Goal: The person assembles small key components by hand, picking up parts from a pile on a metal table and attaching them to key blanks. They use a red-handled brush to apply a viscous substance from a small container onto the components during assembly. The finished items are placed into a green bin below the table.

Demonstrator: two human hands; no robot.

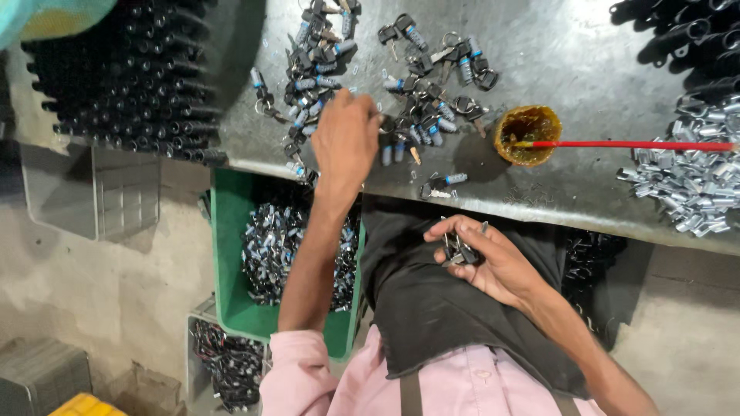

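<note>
Keys with black heads and small silver-blue lock barrels [420,115] lie scattered over the grey metal table [555,54], most of them left of the little brown pot [528,135]. Further left of the pot, a green bin [223,254] below the table edge holds many more. The left hand [345,139] reaches into the pile left of the pot, fingers curled down onto the pieces; I cannot tell whether it has pinched one. Below the pot, the right hand [482,258] cups a small bunch of keys [460,253] over the lap. They look light, hard and likely slick; the black head seems the best place to grip. A red stick [632,145] runs right from the pot toward a heap of silver clips [690,185].
</note>
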